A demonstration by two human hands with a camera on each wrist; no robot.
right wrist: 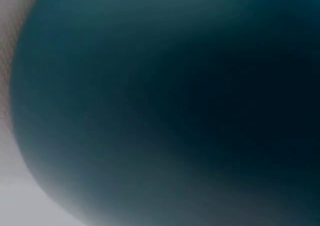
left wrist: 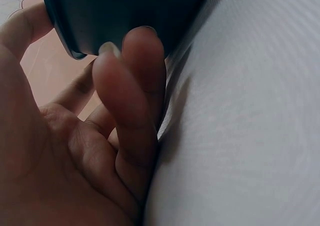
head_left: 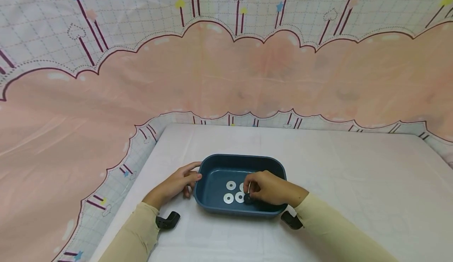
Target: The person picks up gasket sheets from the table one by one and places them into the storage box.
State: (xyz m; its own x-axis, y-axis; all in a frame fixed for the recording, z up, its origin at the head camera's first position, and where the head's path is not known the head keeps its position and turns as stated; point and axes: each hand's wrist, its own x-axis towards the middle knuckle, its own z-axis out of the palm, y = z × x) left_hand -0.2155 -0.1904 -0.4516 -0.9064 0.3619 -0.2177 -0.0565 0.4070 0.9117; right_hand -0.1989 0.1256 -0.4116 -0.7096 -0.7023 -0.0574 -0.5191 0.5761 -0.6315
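A dark blue rectangular basin (head_left: 212,211) with rounded corners stands on the white-covered table. Several flat white rings (head_left: 228,198) with small center holes lie on its floor; one is partly covered by my right hand (head_left: 270,187). That hand reaches over the basin's right side, and its thumb and fingers pinch a small black round piece (head_left: 248,199) beside the rings. At the left end, my left hand (head_left: 177,183) touches the rim and outer wall with loosely bent fingers (left wrist: 122,96). The right wrist view shows only the blurred basin wall (right wrist: 100,101); the fingers are hidden there.
White cloth (head_left: 354,167) covers the table around the basin. Behind and to the left hangs a pink and white patterned sheet (head_left: 247,77). Black wrist devices (head_left: 169,220) are worn on both wrists, the right one close to the basin's front right corner.
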